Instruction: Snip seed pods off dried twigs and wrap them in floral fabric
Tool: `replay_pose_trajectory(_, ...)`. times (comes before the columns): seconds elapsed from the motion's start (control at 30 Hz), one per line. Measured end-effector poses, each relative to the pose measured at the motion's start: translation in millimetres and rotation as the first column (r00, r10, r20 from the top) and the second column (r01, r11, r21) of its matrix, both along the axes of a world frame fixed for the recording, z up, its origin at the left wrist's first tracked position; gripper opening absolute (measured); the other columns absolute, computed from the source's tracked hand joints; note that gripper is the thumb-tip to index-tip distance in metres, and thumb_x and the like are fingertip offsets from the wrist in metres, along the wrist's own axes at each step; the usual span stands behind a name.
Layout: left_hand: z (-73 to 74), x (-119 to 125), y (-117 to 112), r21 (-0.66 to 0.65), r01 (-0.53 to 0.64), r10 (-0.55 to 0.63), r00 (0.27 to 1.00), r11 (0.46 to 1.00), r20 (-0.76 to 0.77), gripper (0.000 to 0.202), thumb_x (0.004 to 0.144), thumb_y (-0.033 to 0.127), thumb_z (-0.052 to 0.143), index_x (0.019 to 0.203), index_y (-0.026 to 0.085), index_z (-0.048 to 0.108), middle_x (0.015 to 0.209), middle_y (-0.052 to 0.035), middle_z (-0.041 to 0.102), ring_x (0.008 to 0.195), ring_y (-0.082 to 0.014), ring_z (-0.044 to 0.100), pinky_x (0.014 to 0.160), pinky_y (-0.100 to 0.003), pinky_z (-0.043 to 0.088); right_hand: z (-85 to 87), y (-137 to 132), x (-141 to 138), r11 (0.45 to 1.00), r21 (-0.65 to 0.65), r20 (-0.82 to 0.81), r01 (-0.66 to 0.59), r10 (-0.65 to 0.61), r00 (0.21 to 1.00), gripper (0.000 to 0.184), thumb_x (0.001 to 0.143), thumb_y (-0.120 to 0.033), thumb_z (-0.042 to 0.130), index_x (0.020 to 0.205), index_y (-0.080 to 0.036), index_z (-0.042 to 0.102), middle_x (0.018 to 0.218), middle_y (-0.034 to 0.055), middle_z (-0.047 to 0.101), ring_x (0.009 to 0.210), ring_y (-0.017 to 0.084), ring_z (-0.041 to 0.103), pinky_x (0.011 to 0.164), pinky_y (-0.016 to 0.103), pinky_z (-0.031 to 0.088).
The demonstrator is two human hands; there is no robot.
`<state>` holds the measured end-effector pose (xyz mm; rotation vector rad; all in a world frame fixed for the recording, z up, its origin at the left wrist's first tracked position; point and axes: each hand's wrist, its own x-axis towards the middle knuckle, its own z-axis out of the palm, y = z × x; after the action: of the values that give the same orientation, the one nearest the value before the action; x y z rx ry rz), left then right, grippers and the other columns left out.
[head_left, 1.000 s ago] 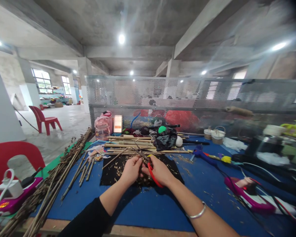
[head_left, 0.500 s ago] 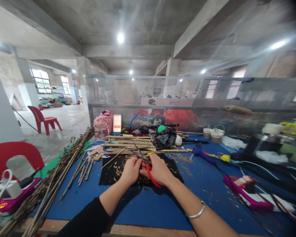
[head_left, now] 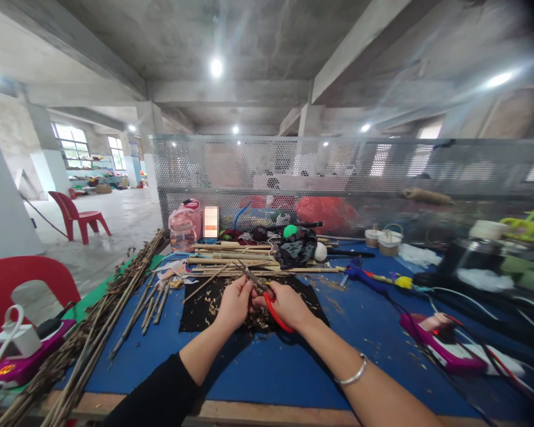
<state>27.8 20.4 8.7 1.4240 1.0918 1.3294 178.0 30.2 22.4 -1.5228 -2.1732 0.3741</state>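
Note:
My right hand (head_left: 290, 305) is wrapped round red-handled scissors (head_left: 276, 315), whose blades point forward and left, close together. Beside it, my left hand (head_left: 234, 305) is closed in a pinch near the blades; what its fingers hold is too small to make out. Both hands are over a black cloth (head_left: 309, 302) strewn with pale chips and dry plant bits. A thin stick (head_left: 204, 284) lies on the cloth's left part. Several short cut sticks (head_left: 160, 305) rest to the left of the cloth.
Long dried stalks (head_left: 100, 323) run along the table's left side. Bamboo sticks (head_left: 231, 261) lie behind the cloth, near a lit phone (head_left: 210, 222) and a pink bottle (head_left: 182, 228). Purple power strips stand left (head_left: 31, 350) and right (head_left: 445, 350). A perforated metal screen (head_left: 374, 166) borders the back.
The scissor blades were spread apart and are now closer together. The yellow inside of the handle, visible before, hardly shows now. Both hands stay in nearly the same place.

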Motion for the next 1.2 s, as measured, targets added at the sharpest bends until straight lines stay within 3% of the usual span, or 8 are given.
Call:
replay_pose_trajectory(0.2, -1.9, -2.4, -0.3, 0.013, 0.011, -0.011, 0.998, 1.000, -0.060, 0.031, 0.080, 0.045, 0.046, 0.066, 0.018, 0.049, 0.053, 0.0039, 0.048, 0.040, -0.0074, 0.040, 0.038, -0.019, 0.032, 0.5, -0.6, -0.3, 0.994, 0.106, 0.086, 0.035, -0.044, 0.995, 0.041, 0.072, -0.060, 0.054, 0.079, -0.019, 0.053, 0.074, 0.0042, 0.062, 0.065, 0.017, 0.056, 0.055, 0.024, 0.030)
replay_pose_trajectory(0.47, 3.6, -2.7, -1.9, 0.048, 0.039, -0.035, 0.996, 0.998, -0.079, 0.022, 0.078, 0.036, 0.050, 0.073, 0.016, 0.055, 0.056, 0.0027, 0.052, 0.044, -0.0081, 0.045, 0.044, -0.018, 0.034, -4.1, 3.6, -1.7, 1.000, 0.001, -0.036, 0.003, -0.003, 0.999, 0.037, 0.075, -0.055, 0.054, 0.073, -0.018, 0.058, 0.069, 0.0047, 0.063, 0.060, 0.016, 0.055, 0.055, 0.024, 0.034)
replay_pose_trajectory(0.63, 4.6, -4.3, 2.8, -0.068, 0.019, -0.011, 0.993, 0.997, 0.119, 0.028, 0.076, 0.039, 0.055, 0.093, 0.017, 0.050, 0.061, 0.0026, 0.057, 0.044, -0.0074, 0.048, 0.040, -0.016, 0.034, -4.7, 3.7, -0.6, 0.995, 0.020, -0.222, -0.101, 0.103, 0.970, 0.034, 0.075, -0.049, 0.055, 0.081, -0.017, 0.065, 0.071, 0.0027, 0.066, 0.063, 0.016, 0.057, 0.057, 0.023, 0.039)
replay_pose_trajectory(0.73, 8.3, -5.7, 3.3, -0.152, 0.008, 0.025, 0.976, 0.988, 0.216, 0.032, 0.072, 0.043, 0.060, 0.085, 0.017, 0.049, 0.075, -0.0024, 0.063, 0.054, -0.0087, 0.056, 0.041, -0.015, 0.037, -2.5, 4.4, 2.0, 0.998, 0.063, -0.236, -0.030, 0.044, 0.971, 0.036, 0.076, -0.049, 0.052, 0.071, -0.016, 0.065, 0.063, 0.0022, 0.063, 0.060, 0.015, 0.055, 0.055, 0.022, 0.037)
replay_pose_trajectory(0.83, 13.5, -6.5, 1.3, -0.223, 0.015, 0.044, 0.966, 0.975, 0.257, 0.033, 0.070, 0.046, 0.061, 0.083, 0.016, 0.052, 0.077, -0.0030, 0.064, 0.059, -0.0103, 0.059, 0.041, -0.015, 0.038, 0.3, 6.6, 5.2, 0.995, 0.083, -0.256, 0.053, -0.030, 0.966, 0.038, 0.077, -0.050, 0.050, 0.067, -0.016, 0.063, 0.061, 0.0015, 0.061, 0.058, 0.014, 0.053, 0.055, 0.023, 0.037)
replay_pose_trajectory(1.03, 13.1, -5.9, 1.1, -0.201, 0.012, 0.050, 0.953, 0.979, 0.300, 0.041, 0.068, 0.048, 0.062, 0.092, 0.014, 0.056, 0.064, 0.0003, 0.061, 0.051, -0.0095, 0.057, 0.040, -0.016, 0.039, 2.3, 3.2, 3.2, 0.977, 0.201, -0.175, 0.066, -0.031, 0.984, 0.035, 0.072, -0.051, 0.058, 0.083, -0.019, 0.060, 0.082, 0.0039, 0.062, 0.074, 0.018, 0.056, 0.067, 0.026, 0.040)
replay_pose_trajectory(1.2, 8.7, -4.2, 3.8, -0.163, 0.072, -0.013, 0.942, 0.984, 0.335, 0.037, 0.065, 0.041, 0.067, 0.088, 0.014, 0.058, 0.066, -0.0008, 0.062, 0.054, -0.0110, 0.059, 0.045, -0.019, 0.044, -0.1, -3.0, -2.6, 0.976, 0.216, -0.064, 0.002, 0.012, 0.998, 0.046, 0.067, -0.052, 0.064, 0.098, -0.019, 0.055, 0.096, 0.0067, 0.059, 0.092, 0.022, 0.055, 0.076, 0.029, 0.040)
